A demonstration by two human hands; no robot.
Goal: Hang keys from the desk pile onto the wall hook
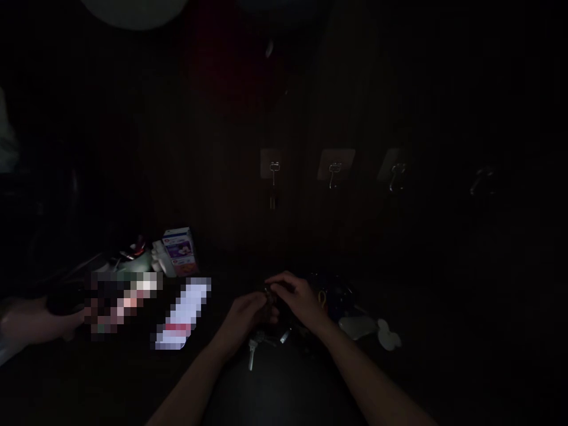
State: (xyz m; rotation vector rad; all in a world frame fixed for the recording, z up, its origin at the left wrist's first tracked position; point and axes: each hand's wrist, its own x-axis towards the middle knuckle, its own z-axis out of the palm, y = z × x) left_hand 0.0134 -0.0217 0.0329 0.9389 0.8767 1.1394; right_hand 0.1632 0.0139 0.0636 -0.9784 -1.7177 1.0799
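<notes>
In the dim head view, my left hand [249, 312] is closed, its curled fingers around a bunch of keys. One silver key [251, 355] dangles below it, and a second shiny metal piece [286, 335] hangs a little to the right. My right hand [298, 297] comes in from the other side, thumb and fingertips pinched at a small metallic bit at the top of the bunch. Darkness and my fingers hide just which part is pinched. Dark blue and yellow items [322, 299] lie behind my right hand.
Another person's hand [66, 322] is at the left beside a blurred-out object, near a bright blurred rectangle [184, 313]. A small purple-and-white box [180, 251] stands behind. Several metal hooks [335, 168] line the dark panel. White items [388, 335] lie at the right.
</notes>
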